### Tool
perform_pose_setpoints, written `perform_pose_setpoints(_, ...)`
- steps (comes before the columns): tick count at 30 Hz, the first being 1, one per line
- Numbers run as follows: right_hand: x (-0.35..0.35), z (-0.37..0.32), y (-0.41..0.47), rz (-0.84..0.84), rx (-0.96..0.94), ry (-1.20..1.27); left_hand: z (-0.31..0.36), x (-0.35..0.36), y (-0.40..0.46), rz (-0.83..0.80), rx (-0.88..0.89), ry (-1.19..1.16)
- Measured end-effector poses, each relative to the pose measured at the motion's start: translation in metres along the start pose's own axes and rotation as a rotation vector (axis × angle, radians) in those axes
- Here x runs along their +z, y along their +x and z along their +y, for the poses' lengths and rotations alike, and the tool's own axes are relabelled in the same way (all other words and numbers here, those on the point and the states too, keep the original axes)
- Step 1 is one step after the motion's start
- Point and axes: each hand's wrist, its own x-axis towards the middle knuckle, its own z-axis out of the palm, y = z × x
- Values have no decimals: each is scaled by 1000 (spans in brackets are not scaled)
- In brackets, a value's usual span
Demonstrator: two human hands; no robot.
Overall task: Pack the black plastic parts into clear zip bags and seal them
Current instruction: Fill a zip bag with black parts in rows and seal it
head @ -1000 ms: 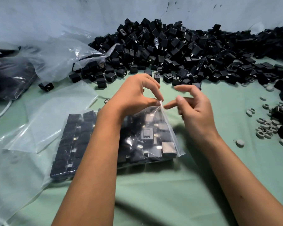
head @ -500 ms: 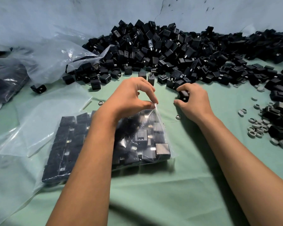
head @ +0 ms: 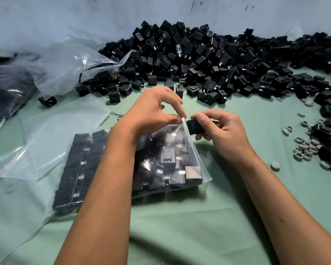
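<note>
Left hand (head: 153, 113): grip closed in a pinch, thumb and forefinger on the top corner of the clear zip bag (head: 197, 163), lifting that corner up. Bag already packed with black parts, lying on the green bench (head: 199, 226) directly under this grip and under the left forearm.

Right hand (head: 221, 131): grip curled around one black plastic part (head: 194, 127), thumb on top, other fingers below. Part held just beside the pinched corner, at the mouth of the bag, touching or almost touching the plastic; cannot tell which.

Beyond both grips, a big heap of loose black parts (head: 208, 58) against the wall. Left of the left grip, empty clear bags (head: 52, 134) lying flat. Right of the right grip, well apart, small grey rings (head: 304, 148) scattered on the bench.
</note>
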Motion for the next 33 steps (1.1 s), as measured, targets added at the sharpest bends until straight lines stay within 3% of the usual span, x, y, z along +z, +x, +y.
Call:
perform_pose_setpoints(6,19,-1,-3,31,68,-17,-1,-1,-1,6,8,7)
perform_pose_setpoints(11,17,-5,-4,123,-81,-373,-2,-2,-1,9,8,11)
perform_pose_setpoints(15,13,-6,-2,90,-28,-279,-2,-1,-1,15,2,3)
perform_pose_setpoints(21,17,-8,-5,-156,58,56,0,-3,-2,13,4,-10)
perform_pose_setpoints(24,10,-9,-2,-101,56,-21,1,-3,-2,12,-5,-13)
perform_pose_setpoints(27,15,-9,-4,-184,-16,-150,2,-3,-2,11,2,-6)
perform_pose_setpoints(30,19,-11,-7,-284,-14,-80,1,-4,-3,14,3,-19)
perform_pose_setpoints(33,15,-10,-5,-181,-7,-8,0,-4,-2,16,0,-27)
